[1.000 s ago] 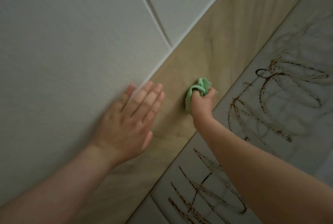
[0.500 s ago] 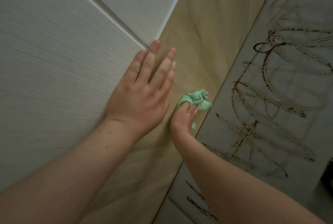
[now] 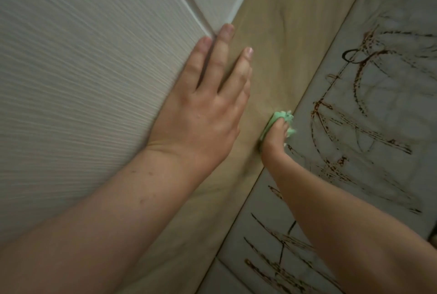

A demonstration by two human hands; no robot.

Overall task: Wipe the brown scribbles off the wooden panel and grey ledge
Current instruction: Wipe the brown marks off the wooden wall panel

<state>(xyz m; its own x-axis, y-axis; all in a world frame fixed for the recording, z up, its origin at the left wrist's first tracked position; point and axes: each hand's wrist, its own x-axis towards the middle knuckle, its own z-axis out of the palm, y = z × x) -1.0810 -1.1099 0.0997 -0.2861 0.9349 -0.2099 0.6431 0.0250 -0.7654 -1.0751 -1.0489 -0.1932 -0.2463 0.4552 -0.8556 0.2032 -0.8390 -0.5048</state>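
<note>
On the wooden panel [image 3: 279,40], the right hand [image 3: 275,137] is gripping a green cloth [image 3: 281,118]; the grey ledge [image 3: 390,21] is still carrying brown scribbles [image 3: 359,128], and the left hand [image 3: 208,104] is resting flat.

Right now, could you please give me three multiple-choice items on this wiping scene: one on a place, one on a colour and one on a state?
1. Where does the cloth in the right hand press?
A. the wooden panel, beside the grey ledge
B. a window pane
C. a floor tile

2. What colour is the cloth?
A. brown
B. green
C. white

3. How is the left hand?
A. curled into a fist
B. flat, fingers straight
C. pinching a pen

Answers:
1 A, the cloth sits on the wood right by the seam.
2 B, it is pale green.
3 B, its straight fingers lie across the white wall and the panel.
</note>
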